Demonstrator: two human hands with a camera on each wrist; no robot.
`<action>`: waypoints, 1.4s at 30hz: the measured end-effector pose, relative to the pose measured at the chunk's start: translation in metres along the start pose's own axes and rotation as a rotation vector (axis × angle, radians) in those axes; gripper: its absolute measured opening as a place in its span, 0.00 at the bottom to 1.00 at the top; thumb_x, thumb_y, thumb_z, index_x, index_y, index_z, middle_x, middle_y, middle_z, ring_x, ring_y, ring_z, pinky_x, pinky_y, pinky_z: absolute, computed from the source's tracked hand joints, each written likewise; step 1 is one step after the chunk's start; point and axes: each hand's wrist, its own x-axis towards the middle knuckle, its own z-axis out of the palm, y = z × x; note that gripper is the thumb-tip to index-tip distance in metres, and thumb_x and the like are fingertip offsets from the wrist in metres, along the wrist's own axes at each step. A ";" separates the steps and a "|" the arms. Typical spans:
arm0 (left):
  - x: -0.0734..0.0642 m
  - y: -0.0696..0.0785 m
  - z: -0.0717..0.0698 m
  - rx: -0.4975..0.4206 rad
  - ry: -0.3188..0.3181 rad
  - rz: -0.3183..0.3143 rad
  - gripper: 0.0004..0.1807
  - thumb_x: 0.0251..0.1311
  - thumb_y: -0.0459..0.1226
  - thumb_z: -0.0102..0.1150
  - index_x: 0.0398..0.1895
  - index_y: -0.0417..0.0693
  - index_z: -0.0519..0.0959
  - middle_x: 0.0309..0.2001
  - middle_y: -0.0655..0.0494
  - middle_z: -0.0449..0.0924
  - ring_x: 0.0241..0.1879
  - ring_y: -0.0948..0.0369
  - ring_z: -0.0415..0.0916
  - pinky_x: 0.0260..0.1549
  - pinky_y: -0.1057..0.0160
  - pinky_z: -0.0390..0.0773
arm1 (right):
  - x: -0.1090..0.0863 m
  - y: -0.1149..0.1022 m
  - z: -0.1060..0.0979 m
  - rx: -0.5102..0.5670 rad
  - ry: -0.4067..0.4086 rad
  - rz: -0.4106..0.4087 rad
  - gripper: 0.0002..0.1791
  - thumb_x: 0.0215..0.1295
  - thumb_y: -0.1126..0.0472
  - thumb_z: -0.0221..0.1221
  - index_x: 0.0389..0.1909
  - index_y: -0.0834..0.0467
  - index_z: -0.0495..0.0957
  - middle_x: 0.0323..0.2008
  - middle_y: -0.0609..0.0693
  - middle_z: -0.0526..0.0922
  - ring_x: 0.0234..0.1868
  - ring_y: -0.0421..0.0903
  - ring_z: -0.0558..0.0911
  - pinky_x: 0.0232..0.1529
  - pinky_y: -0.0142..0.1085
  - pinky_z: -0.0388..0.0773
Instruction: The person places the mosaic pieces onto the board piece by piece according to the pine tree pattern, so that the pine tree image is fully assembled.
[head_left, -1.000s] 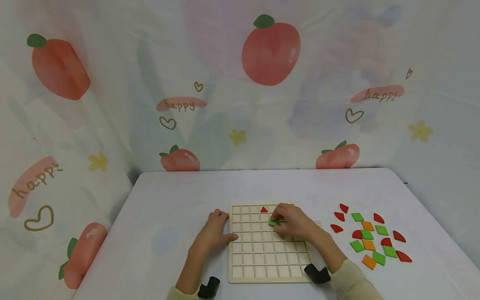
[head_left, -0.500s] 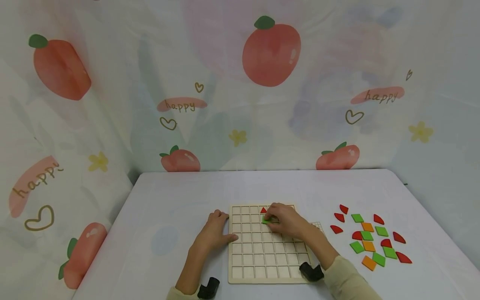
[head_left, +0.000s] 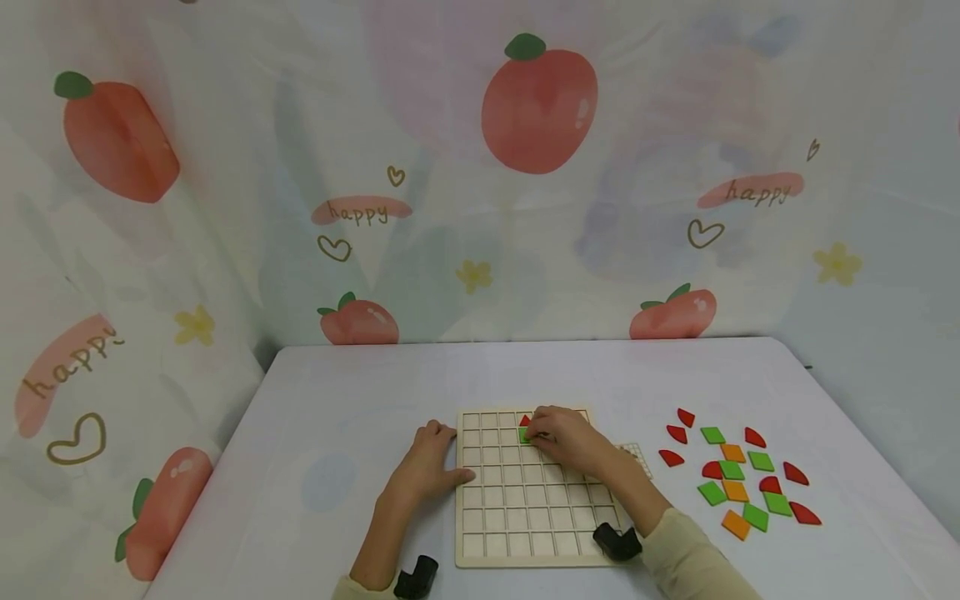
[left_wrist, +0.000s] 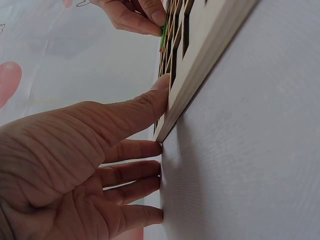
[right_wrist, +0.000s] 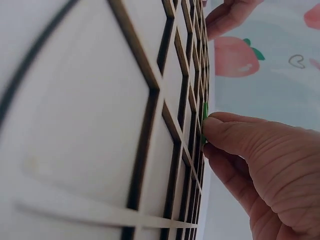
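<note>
A wooden grid board [head_left: 525,562] lies flat on the white table. My right hand [head_left: 576,439] pinches a green square tile [head_left: 523,435] at a cell in the second row from the far side. Directly beyond it, a red triangle tile [head_left: 525,420] sits in a far-row cell. Thumb and fingertips of that hand meet the green tile's edges in the right wrist view, low over the grid. At the board's left side, my left hand [head_left: 422,463] is spread, its thumb on the board's edge [left_wrist: 197,75] and its other fingertips down on the tabletop.
To the right of the board, red quarter-round pieces [head_left: 796,473], green tiles [head_left: 761,461] and orange squares [head_left: 736,491] lie scattered. A small grid piece [head_left: 636,452] shows partly beneath the right forearm. A printed cloth backdrop [head_left: 480,208] stands behind the table.
My right hand has moved left with the green tile, bringing it to the cell just in front of the red triangle. My left hand stays at the board's edge.
</note>
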 end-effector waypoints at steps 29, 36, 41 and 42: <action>0.001 -0.003 0.004 -0.005 0.006 -0.018 0.37 0.53 0.43 0.79 0.62 0.32 0.76 0.55 0.41 0.74 0.59 0.46 0.71 0.58 0.47 0.78 | -0.044 -0.007 -0.029 -0.016 0.053 0.299 0.09 0.64 0.67 0.68 0.45 0.59 0.86 0.43 0.46 0.85 0.41 0.44 0.84 0.43 0.41 0.85; 0.001 -0.002 0.003 -0.005 0.009 -0.024 0.36 0.53 0.43 0.79 0.61 0.32 0.76 0.54 0.42 0.74 0.59 0.46 0.71 0.58 0.46 0.78 | -0.053 -0.001 -0.040 -0.043 0.102 0.332 0.10 0.62 0.67 0.70 0.45 0.58 0.86 0.40 0.45 0.84 0.41 0.46 0.84 0.43 0.43 0.85; 0.000 0.000 0.001 -0.010 0.003 -0.035 0.36 0.54 0.42 0.78 0.62 0.32 0.75 0.55 0.41 0.74 0.61 0.46 0.70 0.60 0.46 0.77 | -0.061 0.003 -0.050 -0.057 0.140 0.331 0.11 0.62 0.68 0.70 0.45 0.58 0.86 0.40 0.46 0.85 0.40 0.47 0.84 0.40 0.43 0.85; 0.000 0.001 0.000 -0.011 0.002 -0.037 0.36 0.55 0.42 0.78 0.62 0.32 0.75 0.55 0.41 0.74 0.61 0.45 0.70 0.60 0.46 0.77 | -0.063 0.004 -0.052 -0.062 0.149 0.324 0.11 0.61 0.68 0.70 0.45 0.59 0.85 0.40 0.46 0.85 0.40 0.47 0.84 0.40 0.44 0.85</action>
